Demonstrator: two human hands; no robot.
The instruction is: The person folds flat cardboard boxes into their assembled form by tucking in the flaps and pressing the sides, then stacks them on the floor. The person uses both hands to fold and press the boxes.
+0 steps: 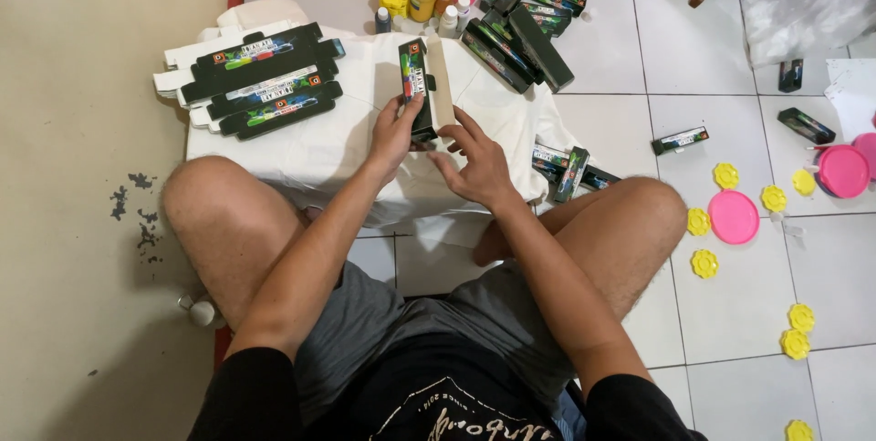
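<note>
The carton (pixel 420 85) is a long, narrow black box with a bright multicoloured label on its face and one pale, unprinted cardboard flap (pixel 443 85) swung open along its right side. It stands lengthwise over a white cloth (pixel 338 145) spread on the floor between the person's knees. The left hand (pixel 394 135) is clasped around the carton's lower end, thumb on the printed face. The right hand (pixel 474 163) rests just beside it with fingers spread and slack, their tips touching the base of the flap, gripping nothing. To the left on the cloth lies a stack of flattened cartons (pixel 265 81).
</note>
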